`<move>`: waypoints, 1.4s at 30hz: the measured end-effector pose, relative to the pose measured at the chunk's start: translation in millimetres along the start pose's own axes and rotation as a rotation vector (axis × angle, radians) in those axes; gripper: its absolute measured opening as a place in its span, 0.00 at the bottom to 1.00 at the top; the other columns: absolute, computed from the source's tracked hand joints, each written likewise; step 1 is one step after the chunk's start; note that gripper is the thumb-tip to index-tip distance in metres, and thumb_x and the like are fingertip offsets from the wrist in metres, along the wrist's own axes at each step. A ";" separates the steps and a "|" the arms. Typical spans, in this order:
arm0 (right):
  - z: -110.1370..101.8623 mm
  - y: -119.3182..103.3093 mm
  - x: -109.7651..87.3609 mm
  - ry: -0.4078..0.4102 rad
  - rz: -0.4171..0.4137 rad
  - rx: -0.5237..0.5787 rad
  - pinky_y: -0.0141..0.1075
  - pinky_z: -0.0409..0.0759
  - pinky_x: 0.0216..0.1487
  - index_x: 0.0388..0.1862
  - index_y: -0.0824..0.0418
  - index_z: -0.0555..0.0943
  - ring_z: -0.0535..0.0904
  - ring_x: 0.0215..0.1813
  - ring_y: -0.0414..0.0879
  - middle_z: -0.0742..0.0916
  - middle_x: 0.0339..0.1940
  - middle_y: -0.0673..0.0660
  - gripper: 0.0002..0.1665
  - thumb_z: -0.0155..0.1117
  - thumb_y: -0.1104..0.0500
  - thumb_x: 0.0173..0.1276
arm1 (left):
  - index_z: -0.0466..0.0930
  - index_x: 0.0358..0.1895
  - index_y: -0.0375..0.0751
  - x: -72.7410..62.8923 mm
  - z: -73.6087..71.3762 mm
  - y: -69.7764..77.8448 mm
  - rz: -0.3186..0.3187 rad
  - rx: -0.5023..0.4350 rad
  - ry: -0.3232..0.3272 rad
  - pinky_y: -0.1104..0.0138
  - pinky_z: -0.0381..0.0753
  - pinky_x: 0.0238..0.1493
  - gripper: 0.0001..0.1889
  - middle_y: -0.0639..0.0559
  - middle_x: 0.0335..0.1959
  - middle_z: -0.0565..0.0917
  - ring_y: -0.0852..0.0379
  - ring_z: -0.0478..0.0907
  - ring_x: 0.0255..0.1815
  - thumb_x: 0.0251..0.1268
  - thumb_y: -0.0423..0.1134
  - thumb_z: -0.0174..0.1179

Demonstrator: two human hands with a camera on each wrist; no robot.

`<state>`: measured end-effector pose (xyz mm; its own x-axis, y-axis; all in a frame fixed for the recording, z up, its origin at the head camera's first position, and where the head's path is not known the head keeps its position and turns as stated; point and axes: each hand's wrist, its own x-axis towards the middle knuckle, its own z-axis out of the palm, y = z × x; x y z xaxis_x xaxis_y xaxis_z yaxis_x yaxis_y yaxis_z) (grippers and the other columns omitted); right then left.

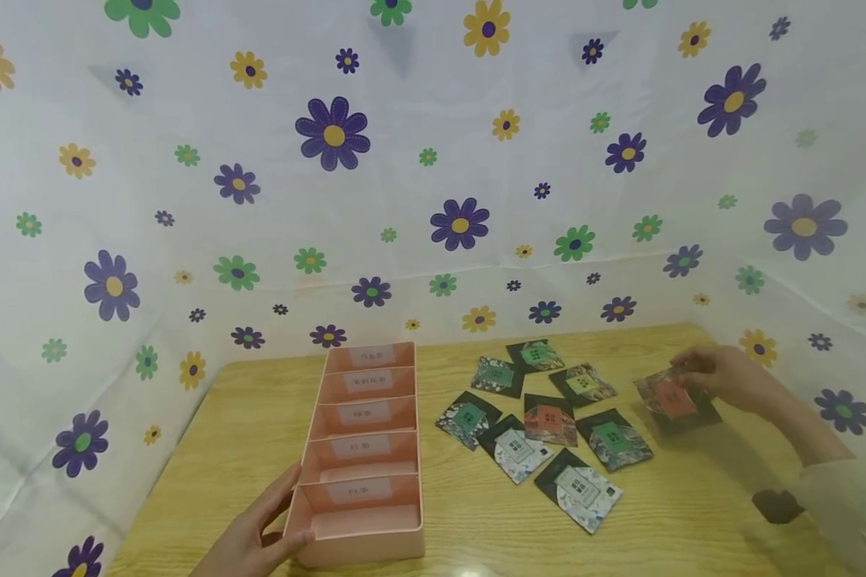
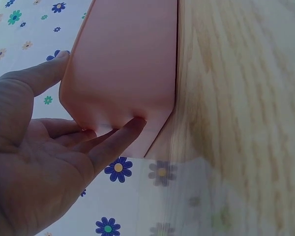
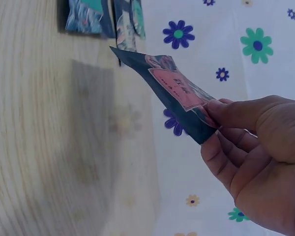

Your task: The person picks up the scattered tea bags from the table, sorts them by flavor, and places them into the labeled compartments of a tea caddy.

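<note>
A pink divided box stands on the table, its several compartments in a row with a pale label on each back wall. My left hand holds its near left corner, thumb on the front wall and fingers along the left side; the left wrist view shows the fingertips against the box. Over the table's right side, my right hand pinches a dark sachet with a red label by its edge. The right wrist view shows this sachet raised and tilted, between thumb and fingers.
Several sachets with green, yellow, red and white labels lie between box and right hand, such as a white-labelled one and a red-labelled one, some overlapping. The wooden table meets a flower-print cloth behind and at both sides.
</note>
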<state>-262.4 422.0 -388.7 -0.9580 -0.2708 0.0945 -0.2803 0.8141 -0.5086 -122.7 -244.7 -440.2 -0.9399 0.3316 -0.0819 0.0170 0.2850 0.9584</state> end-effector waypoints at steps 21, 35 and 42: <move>45.2 -122.8 10.3 0.154 -0.113 0.314 0.38 0.85 0.32 0.55 0.70 0.83 0.86 0.37 0.38 0.91 0.42 0.60 0.14 0.67 0.63 0.75 | 0.41 0.84 0.34 0.8 -1.1 -0.8 0.022 -0.016 -0.018 0.57 0.85 0.55 0.44 0.27 0.83 0.41 0.21 0.47 0.78 0.77 0.34 0.61; 83.3 -187.0 29.5 0.082 -0.221 0.486 0.40 0.88 0.33 0.53 0.67 0.85 0.88 0.35 0.45 0.91 0.40 0.58 0.13 0.69 0.63 0.74 | 0.44 0.85 0.38 1.6 -1.6 3.3 -0.035 0.022 0.002 0.54 0.86 0.54 0.44 0.30 0.83 0.44 0.23 0.48 0.79 0.76 0.37 0.63; 106.3 -221.1 39.1 0.072 -0.321 0.549 0.43 0.88 0.33 0.52 0.66 0.85 0.88 0.36 0.46 0.91 0.39 0.57 0.11 0.68 0.65 0.74 | 0.44 0.85 0.40 3.3 -0.1 4.8 -0.082 0.008 0.003 0.48 0.84 0.57 0.45 0.31 0.84 0.44 0.23 0.46 0.79 0.75 0.40 0.64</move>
<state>-231.5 176.8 -363.5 -0.8385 -0.4068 0.3625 -0.5003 0.3115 -0.8078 -125.8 -242.4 -435.8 -0.9393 0.3037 -0.1595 -0.0576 0.3187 0.9461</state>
